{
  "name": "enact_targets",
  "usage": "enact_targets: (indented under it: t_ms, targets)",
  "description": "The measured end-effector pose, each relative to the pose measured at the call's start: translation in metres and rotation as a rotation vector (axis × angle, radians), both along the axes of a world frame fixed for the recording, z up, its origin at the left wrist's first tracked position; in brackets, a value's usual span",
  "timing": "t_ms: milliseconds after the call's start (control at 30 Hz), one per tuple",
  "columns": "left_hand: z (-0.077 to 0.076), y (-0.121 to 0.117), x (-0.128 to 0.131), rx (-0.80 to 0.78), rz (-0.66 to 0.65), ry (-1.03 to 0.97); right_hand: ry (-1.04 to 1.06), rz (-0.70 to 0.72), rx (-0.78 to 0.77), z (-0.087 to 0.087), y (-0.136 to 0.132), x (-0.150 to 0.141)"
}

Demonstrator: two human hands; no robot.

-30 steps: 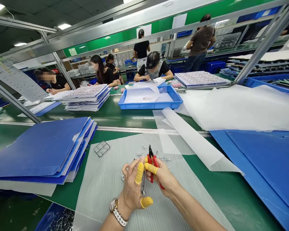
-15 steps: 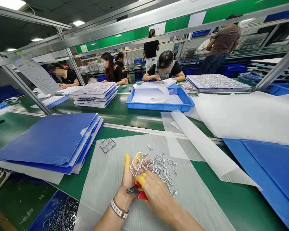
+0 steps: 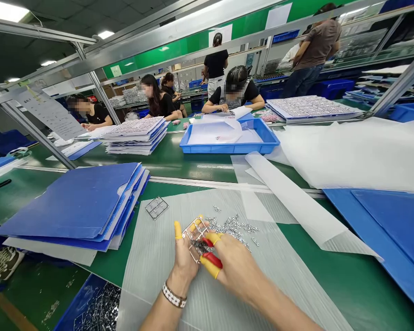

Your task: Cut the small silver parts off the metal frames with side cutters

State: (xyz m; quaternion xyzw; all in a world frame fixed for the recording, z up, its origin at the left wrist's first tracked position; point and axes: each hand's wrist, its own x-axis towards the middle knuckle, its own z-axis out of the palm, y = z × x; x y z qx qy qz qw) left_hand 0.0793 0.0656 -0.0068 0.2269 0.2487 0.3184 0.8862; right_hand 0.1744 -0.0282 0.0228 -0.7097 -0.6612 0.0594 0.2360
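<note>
The left hand (image 3: 185, 262) and right hand (image 3: 236, 269) are held close together over a ribbed grey plastic sheet (image 3: 165, 276), near the bench's near edge. A metal frame (image 3: 195, 232) is pinched in the left hand, and red-handled side cutters (image 3: 212, 260) are gripped in the right, their tips among the frame's bars. Yellow finger cots (image 3: 178, 230) are worn. A firm pinch and cuts kept tight to the bars are called for. Loose metal parts (image 3: 232, 227) lie just beyond, and a second frame (image 3: 156, 208) lies near the sheet's far left corner. Blue folders (image 3: 72, 202) are stacked towards the bench's left edge.
</note>
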Motion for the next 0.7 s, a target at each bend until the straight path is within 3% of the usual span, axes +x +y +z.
enact_targets:
  t_ms: [167, 700]
  targets:
    - [0.000, -0.004, 0.000, 0.046, 0.026, 0.089, -0.183, -0.121, -0.177, 0.008, 0.008, 0.011]
    - [-0.011, -0.007, 0.002, 0.183, 0.082, 0.158, -0.190, -0.096, -0.257, 0.021, 0.013, 0.008]
